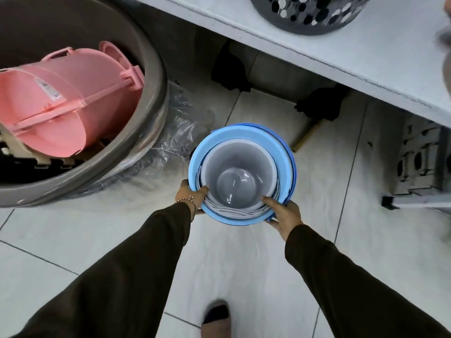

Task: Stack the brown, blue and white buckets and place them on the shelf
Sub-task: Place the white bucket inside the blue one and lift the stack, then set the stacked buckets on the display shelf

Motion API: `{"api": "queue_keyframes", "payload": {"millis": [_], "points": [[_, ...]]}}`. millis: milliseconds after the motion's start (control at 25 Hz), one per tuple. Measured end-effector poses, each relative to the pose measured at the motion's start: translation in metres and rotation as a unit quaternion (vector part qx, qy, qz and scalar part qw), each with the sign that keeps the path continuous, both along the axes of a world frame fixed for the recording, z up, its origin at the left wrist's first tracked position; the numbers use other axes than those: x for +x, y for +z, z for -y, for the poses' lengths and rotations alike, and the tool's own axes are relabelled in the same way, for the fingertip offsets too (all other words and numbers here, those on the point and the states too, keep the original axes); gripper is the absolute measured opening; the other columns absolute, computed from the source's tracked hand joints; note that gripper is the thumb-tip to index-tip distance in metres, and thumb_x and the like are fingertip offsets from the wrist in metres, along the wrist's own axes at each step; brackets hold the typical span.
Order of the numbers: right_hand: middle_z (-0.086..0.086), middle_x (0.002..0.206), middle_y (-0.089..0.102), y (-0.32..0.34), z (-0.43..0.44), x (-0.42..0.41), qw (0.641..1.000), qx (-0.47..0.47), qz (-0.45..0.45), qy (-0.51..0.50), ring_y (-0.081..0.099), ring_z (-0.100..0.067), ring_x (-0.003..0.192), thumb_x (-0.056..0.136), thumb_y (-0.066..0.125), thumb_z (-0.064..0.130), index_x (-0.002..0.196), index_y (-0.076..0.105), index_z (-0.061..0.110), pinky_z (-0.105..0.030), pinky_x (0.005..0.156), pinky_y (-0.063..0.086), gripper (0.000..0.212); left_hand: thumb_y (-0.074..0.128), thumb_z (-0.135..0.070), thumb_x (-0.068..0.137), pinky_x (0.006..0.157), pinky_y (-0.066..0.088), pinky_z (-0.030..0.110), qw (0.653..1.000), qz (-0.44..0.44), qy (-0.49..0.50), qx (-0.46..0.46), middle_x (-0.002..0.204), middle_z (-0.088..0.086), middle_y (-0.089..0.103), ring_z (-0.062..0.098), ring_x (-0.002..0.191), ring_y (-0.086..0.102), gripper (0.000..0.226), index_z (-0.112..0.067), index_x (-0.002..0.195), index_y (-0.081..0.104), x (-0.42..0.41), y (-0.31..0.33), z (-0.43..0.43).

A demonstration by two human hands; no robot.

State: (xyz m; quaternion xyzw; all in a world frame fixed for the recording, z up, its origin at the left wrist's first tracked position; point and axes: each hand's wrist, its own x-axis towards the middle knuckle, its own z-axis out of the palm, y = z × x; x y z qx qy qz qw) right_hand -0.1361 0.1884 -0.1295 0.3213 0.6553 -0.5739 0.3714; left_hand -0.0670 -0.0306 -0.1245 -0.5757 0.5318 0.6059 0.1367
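Below the shelf (341,52), left hand (189,195) and right hand (284,215) each clamp the blue bucket (273,145) rim, the white bucket (240,167) nested inside.

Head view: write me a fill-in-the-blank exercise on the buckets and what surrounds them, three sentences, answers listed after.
1. The white bucket sits nested inside the ____ bucket, gripped at its near rim by the left hand and the right hand.
2. The pink bucket lies on its side inside a large ____ tub.
3. The dark perforated basket rests on the ____, above the tiled floor.

Answers: blue; brown; shelf
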Motion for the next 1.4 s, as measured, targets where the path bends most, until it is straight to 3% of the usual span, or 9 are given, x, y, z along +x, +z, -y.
{"api": "queue_keyframes", "payload": {"millis": [240, 440, 680, 800, 920, 1080, 1200, 1320, 1400], "points": [[-0.01, 0.111, 0.066, 0.024, 0.0, 0.006, 0.998, -0.008, -0.041, -0.043, 0.065, -0.022, 0.086, 0.075, 0.076, -0.003, 0.124, 0.053, 0.01, -0.035, 0.063, 0.055, 0.055, 0.066, -0.017, 0.087, 0.068, 0.055, 0.045, 0.999, -0.015, 0.04, -0.008, 0.106, 0.011, 0.055, 0.033, 0.086, 0.061, 0.043, -0.013, 0.125, 0.046, 0.019, 0.021, -0.014], [-0.009, 0.113, 0.065, 0.08, -0.009, 0.04, 0.996, -0.023, -0.059, -0.059, 0.064, -0.022, 0.087, 0.071, 0.076, -0.004, 0.122, 0.054, 0.017, -0.037, 0.069, 0.056, 0.059, 0.066, -0.018, 0.087, 0.069, 0.056, 0.046, 0.999, -0.047, 0.019, -0.008, 0.109, 0.013, 0.058, 0.032, 0.086, 0.062, 0.044, -0.011, 0.126, 0.046, 0.047, 0.077, -0.015], [-0.011, 0.112, 0.065, 0.234, -0.027, 0.102, 0.991, -0.055, -0.114, -0.054, 0.065, -0.027, 0.093, 0.071, 0.077, -0.001, 0.124, 0.05, 0.019, -0.048, 0.08, 0.057, 0.063, 0.065, -0.017, 0.087, 0.064, 0.057, 0.042, 0.993, -0.105, -0.029, -0.052, 0.107, 0.016, 0.06, 0.024, 0.069, 0.062, 0.043, -0.009, 0.126, 0.048, 0.097, 0.23, -0.02], [-0.008, 0.102, 0.066, 0.319, -0.034, 0.122, 0.984, -0.071, -0.157, -0.046, 0.066, -0.024, 0.083, 0.073, 0.075, -0.002, 0.123, 0.049, 0.019, -0.038, 0.061, 0.058, 0.06, 0.067, -0.017, 0.084, 0.082, 0.057, 0.049, 0.987, -0.139, -0.027, -0.077, 0.112, 0.019, 0.064, 0.037, 0.087, 0.066, 0.045, -0.007, 0.125, 0.051, 0.112, 0.31, -0.025], [-0.008, 0.095, 0.067, 0.409, -0.044, 0.138, 0.974, -0.065, -0.21, -0.045, 0.068, -0.024, 0.075, 0.07, 0.077, 0.001, 0.124, 0.052, 0.014, -0.03, 0.049, 0.053, 0.061, 0.069, -0.017, 0.081, 0.095, 0.053, 0.047, 0.978, -0.182, -0.017, -0.105, 0.114, 0.018, 0.066, 0.037, 0.103, 0.065, 0.043, -0.008, 0.122, 0.057, 0.125, 0.404, -0.03], [-0.007, 0.09, 0.069, 0.513, -0.052, 0.145, 0.957, -0.053, -0.28, -0.052, 0.068, -0.017, 0.063, 0.076, 0.073, 0.002, 0.119, 0.056, 0.015, -0.027, 0.046, 0.053, 0.048, 0.068, -0.014, 0.083, 0.08, 0.046, 0.031, 0.962, -0.244, -0.033, -0.119, 0.106, 0.012, 0.065, 0.025, 0.089, 0.059, 0.04, -0.003, 0.121, 0.06, 0.125, 0.51, -0.032], [-0.01, 0.094, 0.068, 0.577, -0.052, 0.126, 0.938, -0.059, -0.337, -0.054, 0.066, -0.022, 0.071, 0.076, 0.073, 0.004, 0.116, 0.059, 0.016, -0.028, 0.048, 0.054, 0.045, 0.069, -0.015, 0.082, 0.076, 0.045, 0.029, 0.95, -0.286, -0.035, -0.119, 0.105, 0.012, 0.066, 0.023, 0.085, 0.059, 0.038, -0.006, 0.118, 0.061, 0.105, 0.574, -0.024], [-0.013, 0.095, 0.072, 0.637, -0.04, 0.078, 0.91, -0.062, -0.405, -0.066, 0.067, -0.025, 0.078, 0.067, 0.076, 0.008, 0.112, 0.065, 0.011, -0.033, 0.06, 0.058, 0.047, 0.069, -0.016, 0.082, 0.075, 0.044, 0.029, 0.93, -0.335, -0.055, -0.14, 0.101, 0.012, 0.065, 0.022, 0.085, 0.058, 0.037, -0.006, 0.116, 0.063, 0.057, 0.638, -0.009], [-0.011, 0.087, 0.07, 0.669, -0.027, 0.039, 0.897, -0.07, -0.432, -0.064, 0.066, -0.026, 0.075, 0.072, 0.074, 0.005, 0.108, 0.067, 0.009, -0.031, 0.055, 0.057, 0.037, 0.07, -0.016, 0.082, 0.076, 0.045, 0.03, 0.914, -0.371, -0.061, -0.153, 0.101, 0.013, 0.066, 0.022, 0.085, 0.058, 0.037, -0.005, 0.116, 0.063, 0.016, 0.672, 0.004]]}}
